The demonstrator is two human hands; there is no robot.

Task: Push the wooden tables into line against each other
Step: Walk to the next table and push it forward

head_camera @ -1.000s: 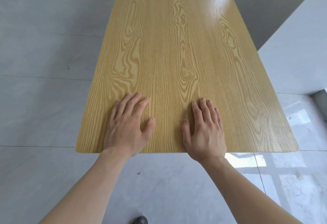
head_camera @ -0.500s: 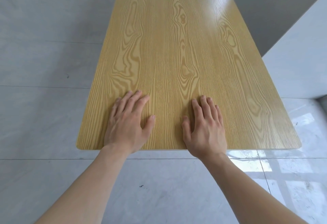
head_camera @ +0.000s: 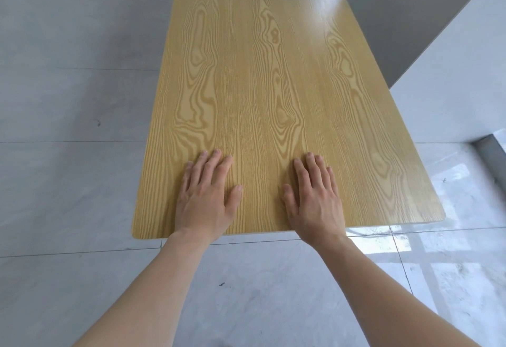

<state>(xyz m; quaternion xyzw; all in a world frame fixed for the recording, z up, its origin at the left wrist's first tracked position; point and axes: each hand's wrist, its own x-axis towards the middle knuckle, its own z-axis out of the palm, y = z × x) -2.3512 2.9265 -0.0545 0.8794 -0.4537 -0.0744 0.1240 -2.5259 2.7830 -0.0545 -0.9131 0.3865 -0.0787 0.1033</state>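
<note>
Wooden table [head_camera: 273,86] with a yellow-brown grain top stretches away from the person over a grey tiled floor [head_camera: 68,155]; only this one table shows. Both hands lie flat on its surface near the close edge, fingers straight and slightly spread: the left hand [head_camera: 206,198] towards the left half, the right hand [head_camera: 315,198] just right of centre, well apart. A white wall block [head_camera: 451,72] stands beside the table's right edge, with a grey wall [head_camera: 397,4] behind it.
</note>
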